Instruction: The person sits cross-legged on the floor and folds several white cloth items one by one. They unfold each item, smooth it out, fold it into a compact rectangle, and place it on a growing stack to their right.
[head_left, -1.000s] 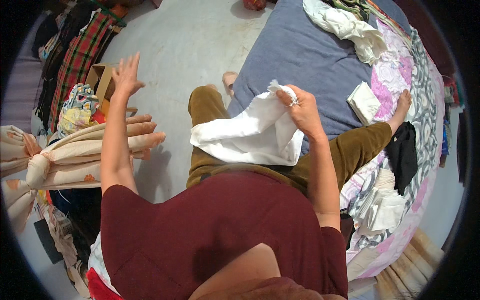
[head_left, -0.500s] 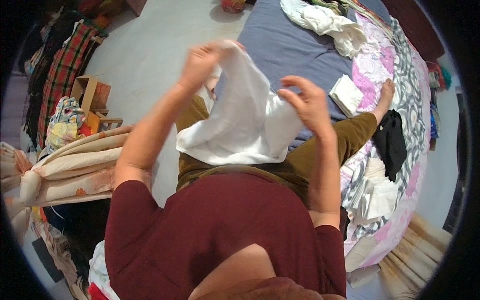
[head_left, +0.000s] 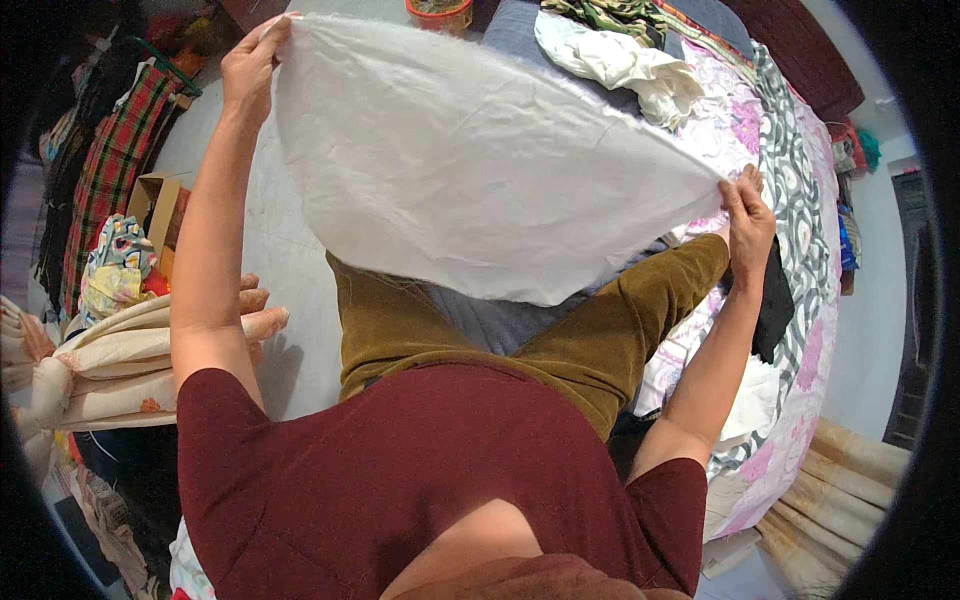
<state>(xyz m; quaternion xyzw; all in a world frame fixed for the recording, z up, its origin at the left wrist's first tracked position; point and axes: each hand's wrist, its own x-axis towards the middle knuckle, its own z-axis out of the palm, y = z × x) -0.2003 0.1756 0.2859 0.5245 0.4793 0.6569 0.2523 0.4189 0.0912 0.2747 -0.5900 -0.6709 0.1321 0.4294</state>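
A white cloth (head_left: pixel 470 160) is stretched wide between my two hands, above my lap and the bed. Its far edge looks slightly frayed, and the lower edge hangs loose over my brown trousers. At the far left, my left hand (head_left: pixel 255 65) pinches one upper corner. On the right, my right hand (head_left: pixel 748 215) is closed on the other corner, held nearer to me than the left one. The cloth hides most of the bed's blue-grey cover and the folded white stack seen earlier there.
Crumpled white fabric (head_left: pixel 625 65) lies on the bed beyond the cloth. A black garment (head_left: pixel 772 305) and folded white cloths (head_left: pixel 750 400) rest on the patterned bedding to my right. A tied curtain (head_left: pixel 130 360) bulges at left, near a cardboard box (head_left: pixel 155 215).
The bunched white cloth has been spread out. My left hand moved far and left, my right hand moved right and closed on a corner; it was open beside the cloth before.
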